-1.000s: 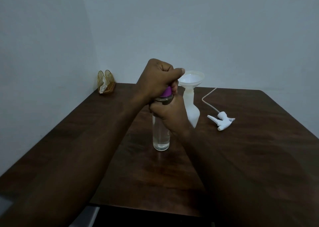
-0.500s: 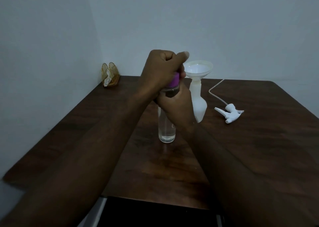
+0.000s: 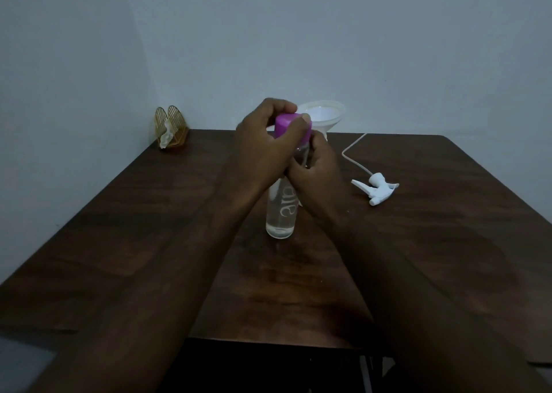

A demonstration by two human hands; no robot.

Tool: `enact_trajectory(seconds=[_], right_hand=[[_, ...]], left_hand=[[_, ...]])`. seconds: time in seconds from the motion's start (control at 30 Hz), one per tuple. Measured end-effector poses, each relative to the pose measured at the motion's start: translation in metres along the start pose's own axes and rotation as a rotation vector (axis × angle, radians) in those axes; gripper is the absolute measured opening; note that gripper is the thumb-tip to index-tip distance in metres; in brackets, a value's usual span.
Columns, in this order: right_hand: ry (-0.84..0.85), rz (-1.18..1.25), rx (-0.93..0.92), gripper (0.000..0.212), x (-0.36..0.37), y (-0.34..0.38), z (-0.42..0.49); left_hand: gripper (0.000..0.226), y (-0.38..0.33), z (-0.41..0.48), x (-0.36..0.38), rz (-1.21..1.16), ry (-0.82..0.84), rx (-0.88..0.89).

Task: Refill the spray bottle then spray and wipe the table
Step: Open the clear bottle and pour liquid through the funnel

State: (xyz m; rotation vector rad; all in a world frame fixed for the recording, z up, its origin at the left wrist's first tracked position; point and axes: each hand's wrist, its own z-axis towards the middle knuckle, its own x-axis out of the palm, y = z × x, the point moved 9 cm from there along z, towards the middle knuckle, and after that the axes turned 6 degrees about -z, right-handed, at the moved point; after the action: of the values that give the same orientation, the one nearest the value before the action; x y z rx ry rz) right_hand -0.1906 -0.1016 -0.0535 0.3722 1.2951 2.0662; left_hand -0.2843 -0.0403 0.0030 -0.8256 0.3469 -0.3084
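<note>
1. Spillage is the main risk; the left hand (image 3: 263, 141) is curled over the purple cap (image 3: 291, 126) and grasps it, while the right hand (image 3: 316, 168) wraps the neck and shoulder of the clear bottle (image 3: 282, 210); if the cap frees with a jerk, the bottle, which stands upright near the middle of the dark table (image 3: 448, 228), could tip or slosh liquid out.
2. Collision comes second; the white funnel (image 3: 325, 114) stands just behind the hands, seemingly seated in the spray bottle, whose body is hidden behind the right hand and the clear bottle; a sudden wrist swing would likely topple that tall, top-heavy pair.
3. Slip is possible too; the bottle wall looks smooth, glossy and transparent, with pale lettering; a weak hold would let it turn with the cap.
4. Cap: opaque purple plastic, a short cylinder with a flat top; whether its side is ribbed I cannot tell.
5. Funnel: translucent white plastic, with a wide round mouth narrowing to a stem.
6. Trigger head (image 3: 378, 188): hard white plastic, angular, lying on its side to the right, well apart from the hands; its thin dip tube (image 3: 354, 150) curves back towards the funnel.
7. Table: dark brown wood grain with a faint sheen; a gold wire napkin holder (image 3: 171, 131) sits at the far left corner.
</note>
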Motion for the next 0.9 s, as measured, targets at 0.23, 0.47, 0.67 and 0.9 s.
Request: enact_trajectory(seconds=[0.23,0.47,0.67,0.9], right_hand=[[0.06,0.039,0.019,0.049,0.013,-0.015,-0.001],[0.066,-0.007,0.01,0.054,0.03,-0.023,-0.005],[0.104,-0.007,0.038,0.049,0.068,-0.023,0.0],[0.13,-0.047,0.038,0.045,0.072,-0.029,-0.004]], left_hand=[[0.049,0.009,-0.006,-0.008,-0.011,0.029,0.011],[0.06,0.005,-0.006,-0.014,0.079,0.038,0.049],[0.056,0.014,-0.001,-0.044,0.109,-0.048,0.009],[0.056,0.024,-0.005,-0.055,0.075,-0.102,0.038]])
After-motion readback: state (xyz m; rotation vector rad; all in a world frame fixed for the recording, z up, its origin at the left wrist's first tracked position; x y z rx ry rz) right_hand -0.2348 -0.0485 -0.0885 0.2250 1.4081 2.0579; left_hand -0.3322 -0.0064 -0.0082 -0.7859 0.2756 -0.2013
